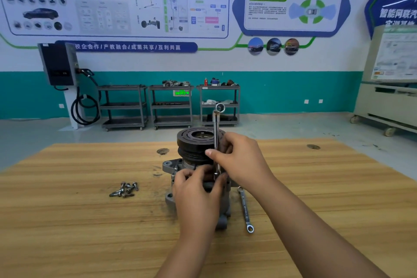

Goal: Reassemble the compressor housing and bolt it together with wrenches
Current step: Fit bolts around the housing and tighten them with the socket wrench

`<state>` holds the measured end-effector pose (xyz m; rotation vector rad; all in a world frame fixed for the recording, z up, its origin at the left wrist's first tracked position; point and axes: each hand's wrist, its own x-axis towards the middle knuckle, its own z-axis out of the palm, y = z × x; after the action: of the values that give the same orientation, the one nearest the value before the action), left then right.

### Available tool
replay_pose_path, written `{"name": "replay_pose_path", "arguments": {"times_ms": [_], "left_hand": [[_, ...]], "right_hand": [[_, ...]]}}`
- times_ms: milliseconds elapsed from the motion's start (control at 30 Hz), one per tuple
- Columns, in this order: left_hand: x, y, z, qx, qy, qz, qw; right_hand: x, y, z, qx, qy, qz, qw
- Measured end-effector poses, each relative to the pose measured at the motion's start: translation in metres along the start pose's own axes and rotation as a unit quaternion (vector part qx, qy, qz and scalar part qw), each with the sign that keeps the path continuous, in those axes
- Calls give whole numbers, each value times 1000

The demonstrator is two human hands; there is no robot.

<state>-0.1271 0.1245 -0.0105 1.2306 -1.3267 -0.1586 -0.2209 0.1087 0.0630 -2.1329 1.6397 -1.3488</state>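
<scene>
Wood-grain table noted; loose bolts heaped at left, well apart from the work. Left hand is seen curled over the grey compressor housing at table centre, fingers wrapped round its body as if to steady it. Black pulley is carried at the housing's far end. A wrench is held near upright, ring end uppermost, lower end hidden at the housing behind the left fingers. Right hand is closed on its shank, thumb laid across. A second wrench lies flat just right of the housing. Housing is judged cast metal, heavy and stiff, likely to rock; grip is best taken on body or mounting lugs, not the pulley, which may spin.
</scene>
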Motion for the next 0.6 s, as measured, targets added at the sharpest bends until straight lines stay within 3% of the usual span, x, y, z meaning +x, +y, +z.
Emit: {"name": "replay_pose_path", "arguments": {"times_ms": [133, 267, 367, 467, 600], "left_hand": [[5, 2, -3, 8, -31, -12, 999], [6, 1, -5, 29, -51, -22, 998], [8, 4, -9, 35, -81, -24, 996], [17, 11, -23, 60, -109, 21, 992], [49, 28, -47, -1, 2, 155, 988]], "right_hand": [[12, -9, -14, 59, 49, -19, 997], [28, -17, -29, 217, -99, 3, 971], [31, -7, -34, 224, -189, 3, 956], [32, 1, -36, 219, -199, -23, 955], [33, 9, -31, 247, -190, -43, 949]]}}
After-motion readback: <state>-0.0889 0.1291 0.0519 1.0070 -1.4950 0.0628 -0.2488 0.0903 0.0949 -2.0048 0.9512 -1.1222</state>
